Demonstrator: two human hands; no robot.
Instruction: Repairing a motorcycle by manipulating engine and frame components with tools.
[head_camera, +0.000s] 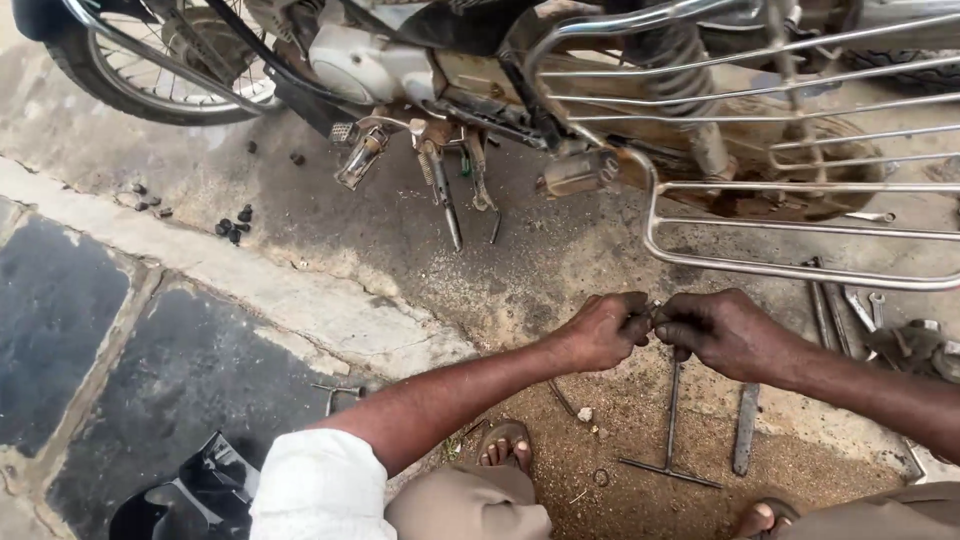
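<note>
Two hands meet at the centre of the head view: the left hand (603, 330) and the right hand (722, 333) are both curled shut, fingertips pinching a small metal part (655, 312) between them, too small to identify. It sits just below the motorcycle's chrome carrier rack (800, 265), over sandy ground. The step looks like fitting or twisting that small piece by hand, and by judgement the next move calls for a firm pinch and a steady turn so it does not drop into the grit.

At six o'clock from the hands lies a T-handled wrench (672, 430), with a flat metal bar (746, 428) just beside it at five o'clock. Spanners (860, 308) lie at three o'clock. At eleven o'clock hangs the side stand (445, 195). Open room lies toward nine o'clock, up to the concrete kerb edge (330, 310); the rack closes in at twelve and one.
</note>
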